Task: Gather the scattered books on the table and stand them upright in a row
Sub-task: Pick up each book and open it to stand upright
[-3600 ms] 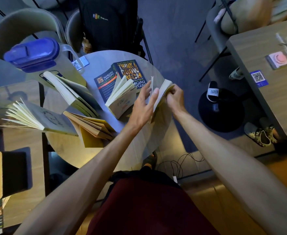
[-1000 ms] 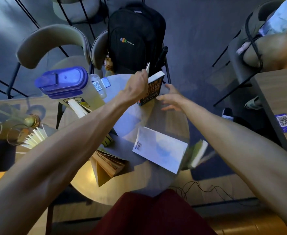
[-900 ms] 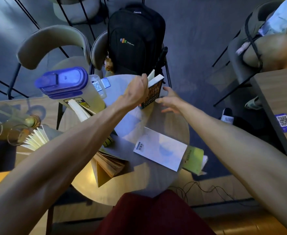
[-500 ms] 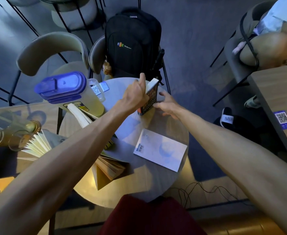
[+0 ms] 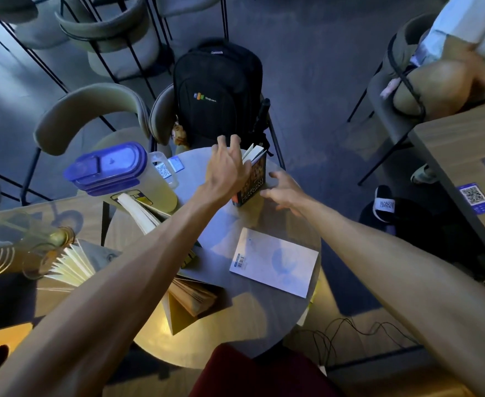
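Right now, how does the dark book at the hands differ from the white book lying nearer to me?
The dark book stands upright at the table's far edge; the white book lies flat nearer the middle. The left hand and the right hand flank the dark book; nothing touches the white one. Both sit on the round table.

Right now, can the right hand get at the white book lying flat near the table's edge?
Probably yes: the right hand is open beside the upright book, and the white book lies uncovered just below that forearm.
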